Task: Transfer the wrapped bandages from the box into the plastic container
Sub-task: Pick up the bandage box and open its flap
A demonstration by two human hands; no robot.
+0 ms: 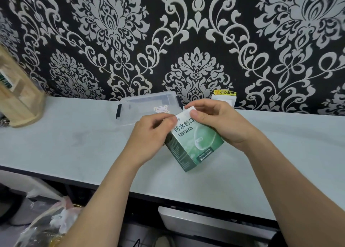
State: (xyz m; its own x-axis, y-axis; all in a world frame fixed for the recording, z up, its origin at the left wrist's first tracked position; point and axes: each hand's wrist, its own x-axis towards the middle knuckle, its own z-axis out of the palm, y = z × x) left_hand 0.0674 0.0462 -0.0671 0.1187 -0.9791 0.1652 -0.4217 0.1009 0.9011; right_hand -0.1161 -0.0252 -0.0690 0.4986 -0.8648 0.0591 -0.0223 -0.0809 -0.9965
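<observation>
A green and white bandage box (pixel 194 144) is held tilted above the pale counter, its top end toward the wall. My left hand (pixel 149 134) grips the box's left side near the top. My right hand (pixel 220 119) holds the upper right of the box, its thumb pressing on the white top flap. No wrapped bandages show; the inside of the box is hidden. Behind my hands, a clear plastic container (pixel 147 104) with black side latches sits on the counter against the wall, lid on.
The pale counter (pixel 74 140) runs left to right along a black patterned wall. A round wooden stand (pixel 16 97) is at the far left. A white socket cover with a yellow label (pixel 224 96) sits on the wall. Plastic bags (pixel 46 222) lie below the counter's front edge.
</observation>
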